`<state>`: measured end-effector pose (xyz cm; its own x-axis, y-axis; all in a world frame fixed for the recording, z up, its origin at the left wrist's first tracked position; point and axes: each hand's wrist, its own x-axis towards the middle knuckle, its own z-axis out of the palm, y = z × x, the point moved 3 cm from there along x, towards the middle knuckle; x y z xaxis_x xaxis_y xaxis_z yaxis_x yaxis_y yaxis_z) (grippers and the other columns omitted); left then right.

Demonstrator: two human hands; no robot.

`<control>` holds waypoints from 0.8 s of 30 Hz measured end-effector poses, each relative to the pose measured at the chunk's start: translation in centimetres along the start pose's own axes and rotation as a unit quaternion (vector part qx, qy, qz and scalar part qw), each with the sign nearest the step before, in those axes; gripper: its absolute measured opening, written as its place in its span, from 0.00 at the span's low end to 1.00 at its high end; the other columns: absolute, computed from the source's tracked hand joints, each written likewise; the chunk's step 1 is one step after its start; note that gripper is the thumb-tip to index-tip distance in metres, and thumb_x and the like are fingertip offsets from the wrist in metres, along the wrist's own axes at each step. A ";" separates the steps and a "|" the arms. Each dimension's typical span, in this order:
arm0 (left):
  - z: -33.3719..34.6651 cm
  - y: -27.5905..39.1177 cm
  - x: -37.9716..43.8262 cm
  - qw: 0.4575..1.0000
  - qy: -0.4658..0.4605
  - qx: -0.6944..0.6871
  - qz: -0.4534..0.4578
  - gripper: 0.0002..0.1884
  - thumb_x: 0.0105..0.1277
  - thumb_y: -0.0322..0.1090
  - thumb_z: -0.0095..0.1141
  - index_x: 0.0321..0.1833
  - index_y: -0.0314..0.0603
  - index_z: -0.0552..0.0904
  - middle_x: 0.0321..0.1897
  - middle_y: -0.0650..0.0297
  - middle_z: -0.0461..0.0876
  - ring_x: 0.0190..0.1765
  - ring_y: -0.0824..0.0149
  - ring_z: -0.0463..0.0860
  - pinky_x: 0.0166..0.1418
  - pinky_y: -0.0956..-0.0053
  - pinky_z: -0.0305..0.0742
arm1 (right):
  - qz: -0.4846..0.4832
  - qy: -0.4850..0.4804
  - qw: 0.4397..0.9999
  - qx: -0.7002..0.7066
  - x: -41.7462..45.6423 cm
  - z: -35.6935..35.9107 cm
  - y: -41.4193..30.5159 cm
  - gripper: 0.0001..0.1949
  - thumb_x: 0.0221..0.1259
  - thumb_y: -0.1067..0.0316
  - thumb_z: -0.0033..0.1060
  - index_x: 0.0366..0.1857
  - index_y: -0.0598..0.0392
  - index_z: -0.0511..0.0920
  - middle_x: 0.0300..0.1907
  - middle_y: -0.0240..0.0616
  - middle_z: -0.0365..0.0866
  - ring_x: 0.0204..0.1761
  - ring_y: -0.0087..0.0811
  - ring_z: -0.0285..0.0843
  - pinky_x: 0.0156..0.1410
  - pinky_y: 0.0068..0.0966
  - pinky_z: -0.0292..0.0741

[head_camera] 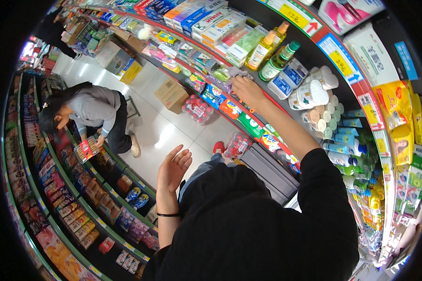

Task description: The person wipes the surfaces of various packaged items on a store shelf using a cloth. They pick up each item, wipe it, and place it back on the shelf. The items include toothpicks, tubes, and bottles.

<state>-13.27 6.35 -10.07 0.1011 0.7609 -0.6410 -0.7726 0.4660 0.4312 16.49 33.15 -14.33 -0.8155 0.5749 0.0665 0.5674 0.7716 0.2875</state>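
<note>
My right hand (248, 92) reaches to a shelf's front edge and grips a grey cloth (240, 72), its fingers bent over it. Just beyond the cloth, bottles of yellow liquid (261, 51) with orange caps stand on the shelf. Beside them is a green bottle (279, 63) with a green cap. Blue and white boxes (287, 79) lie close to my right forearm. My left hand (174, 167) hangs over the aisle floor with its fingers apart and nothing in it. A black band (168, 214) circles that wrist.
A person in a grey top (95, 105) crouches at the left shelves, holding a clear food pack (87, 150). A cardboard box (171, 94) and a wrapped pack of red-capped bottles (198, 109) sit on the floor. A grey lidded bin (270, 175) stands by my legs, below the right shelves.
</note>
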 end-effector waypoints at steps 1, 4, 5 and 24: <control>0.3 -0.2 0.2 1.000 -0.007 0.005 -0.003 0.26 0.82 0.40 0.42 0.76 0.30 0.69 0.61 0.50 0.81 0.64 0.55 0.82 0.73 0.59 0.76 | 0.006 0.005 1.000 0.000 -1.2 -0.2 -0.1 0.13 0.61 0.69 0.58 0.49 0.54 0.81 0.62 0.40 0.78 0.65 0.37 0.72 0.67 0.29 0.69; 1.8 -0.6 0.7 0.999 -0.029 0.032 -0.016 0.26 0.83 0.40 0.42 0.75 0.29 0.69 0.62 0.50 0.81 0.64 0.55 0.82 0.74 0.59 0.76 | 0.030 0.042 0.999 0.003 -5.3 -0.9 -0.5 0.08 0.61 0.66 0.58 0.41 0.51 0.84 0.53 0.34 0.81 0.62 0.32 0.73 0.65 0.28 0.70; 2.3 -0.8 0.8 0.998 -0.043 0.041 -0.024 0.26 0.83 0.41 0.43 0.75 0.29 0.69 0.62 0.49 0.81 0.64 0.55 0.82 0.74 0.59 0.76 | 0.041 0.035 0.999 -0.005 -6.9 -1.1 -0.7 0.08 0.61 0.66 0.59 0.42 0.51 0.84 0.53 0.34 0.81 0.62 0.32 0.73 0.65 0.28 0.70; 7.9 -11.8 -4.5 0.970 -0.164 0.107 -0.145 0.27 0.80 0.40 0.47 0.76 0.29 0.68 0.62 0.50 0.81 0.63 0.56 0.82 0.74 0.58 0.76 | 0.279 -0.058 0.957 0.052 -33.3 -5.1 -5.0 0.07 0.52 0.75 0.64 0.34 0.51 0.84 0.44 0.35 0.81 0.58 0.36 0.74 0.66 0.32 0.72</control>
<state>0.36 1.06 -7.25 0.5150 0.6707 -0.5337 -0.5376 0.7377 0.4083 40.23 8.68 -13.08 -0.3679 0.9269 0.0738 0.9239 0.3555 0.1415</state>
